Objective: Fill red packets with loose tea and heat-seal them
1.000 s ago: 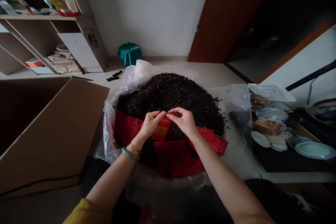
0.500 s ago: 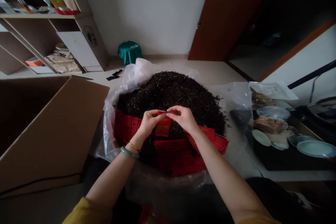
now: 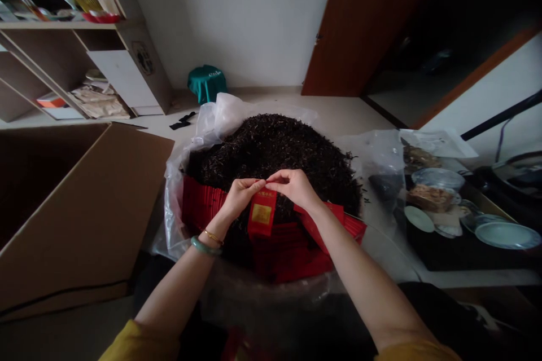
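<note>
Over the heap of loose dark tea (image 3: 271,149), both forearms angle inward, the left hand (image 3: 241,197) and right hand (image 3: 294,187) pinching the top edge of a red packet (image 3: 262,213) between thumbs and fingers. More red packets (image 3: 292,254) line the heap's near side, inside a clear plastic bag (image 3: 178,208). Left of the heap stands an open cardboard box (image 3: 76,203); right of it lie plates (image 3: 506,236).

Small gold characters are showing along the top of a red paper packet (image 3: 262,213), too blurred to read, above a gold panel, a round printed mark (image 3: 143,57) is sitting on the cardboard shelf side, also unreadable
</note>
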A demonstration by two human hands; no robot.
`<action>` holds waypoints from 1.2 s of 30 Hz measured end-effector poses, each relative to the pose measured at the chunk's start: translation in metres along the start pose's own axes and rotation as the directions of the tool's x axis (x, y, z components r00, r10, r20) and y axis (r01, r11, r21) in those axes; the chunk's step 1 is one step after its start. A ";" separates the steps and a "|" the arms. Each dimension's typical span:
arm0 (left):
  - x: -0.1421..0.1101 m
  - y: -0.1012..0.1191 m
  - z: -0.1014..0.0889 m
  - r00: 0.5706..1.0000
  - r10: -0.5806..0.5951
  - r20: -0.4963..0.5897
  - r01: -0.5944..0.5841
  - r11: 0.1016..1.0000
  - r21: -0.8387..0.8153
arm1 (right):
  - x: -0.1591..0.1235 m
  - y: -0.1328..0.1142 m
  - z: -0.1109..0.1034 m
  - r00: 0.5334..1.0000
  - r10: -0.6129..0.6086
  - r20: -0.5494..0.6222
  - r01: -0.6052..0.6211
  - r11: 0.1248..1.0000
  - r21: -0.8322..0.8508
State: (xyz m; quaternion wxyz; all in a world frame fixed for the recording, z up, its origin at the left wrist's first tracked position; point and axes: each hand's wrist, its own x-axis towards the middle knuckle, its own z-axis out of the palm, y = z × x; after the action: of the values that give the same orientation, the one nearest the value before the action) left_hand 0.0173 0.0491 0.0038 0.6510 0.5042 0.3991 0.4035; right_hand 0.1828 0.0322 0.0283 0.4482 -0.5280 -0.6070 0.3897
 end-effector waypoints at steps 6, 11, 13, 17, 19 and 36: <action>-0.004 -0.004 0.008 0.985 -0.130 0.115 0.145 0.981 -0.132 | 0.001 0.002 0.004 0.999 -0.015 -0.050 0.013 0.999 -0.047; -0.003 -0.012 0.011 0.969 -0.223 0.108 0.240 0.953 -0.186 | 0.005 0.017 -0.006 0.998 0.070 0.002 -0.069 0.994 -0.083; -0.002 -0.012 0.010 0.973 -0.215 0.087 0.229 0.953 -0.200 | 0.006 0.029 -0.019 0.995 0.098 0.006 -0.094 0.968 -0.233; -0.001 -0.009 0.011 0.978 -0.199 0.069 0.209 0.953 -0.217 | 0.003 0.050 -0.038 0.976 0.219 -0.002 -0.130 0.573 -0.809; -0.002 -0.008 0.011 0.979 -0.195 0.065 0.204 0.951 -0.230 | 0.000 0.057 -0.039 0.961 0.275 -0.003 -0.123 0.421 -0.899; 0.001 -0.012 0.008 0.974 -0.214 0.073 0.222 0.964 -0.145 | 0.009 -0.010 -0.052 0.944 0.067 0.323 0.060 0.928 -0.367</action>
State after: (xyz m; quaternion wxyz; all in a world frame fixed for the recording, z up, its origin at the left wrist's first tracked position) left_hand 0.0269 0.0451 -0.0067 0.7389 0.4173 0.4018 0.3442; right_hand 0.2291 0.0401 0.0541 0.2312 -0.5316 -0.7353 0.3512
